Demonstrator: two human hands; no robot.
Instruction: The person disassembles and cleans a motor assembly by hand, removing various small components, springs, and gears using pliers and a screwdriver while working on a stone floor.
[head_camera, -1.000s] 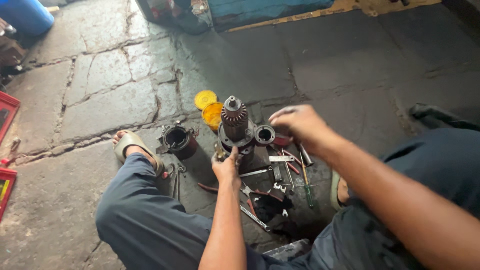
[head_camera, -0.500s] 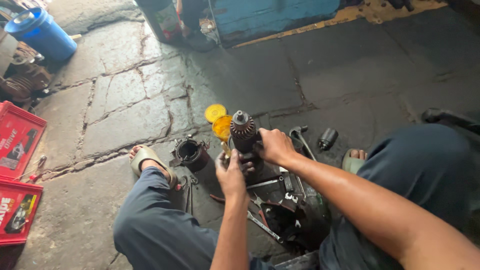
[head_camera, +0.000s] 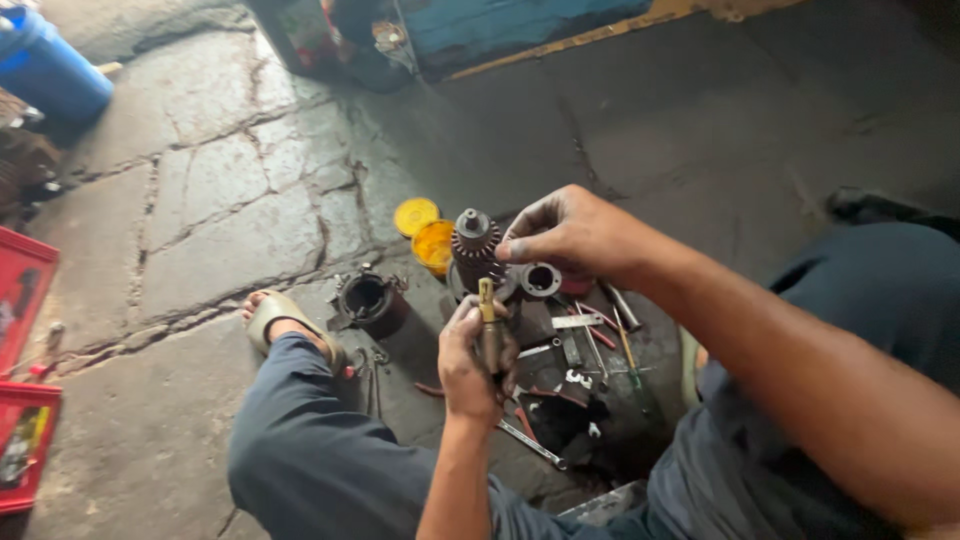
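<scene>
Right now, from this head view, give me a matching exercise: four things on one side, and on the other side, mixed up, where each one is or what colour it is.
Things:
1. left hand
2. right hand
3. round tub
4. barrel

Places or colours:
A. blue, at the top left corner
B. yellow, on the floor just left of the toothed motor part
C. fingertips on the upper side of the toothed motor part
D. closed round a tool with a yellowish tip

Pairs: 1-D, 2-C, 3-B, 4-A
</scene>
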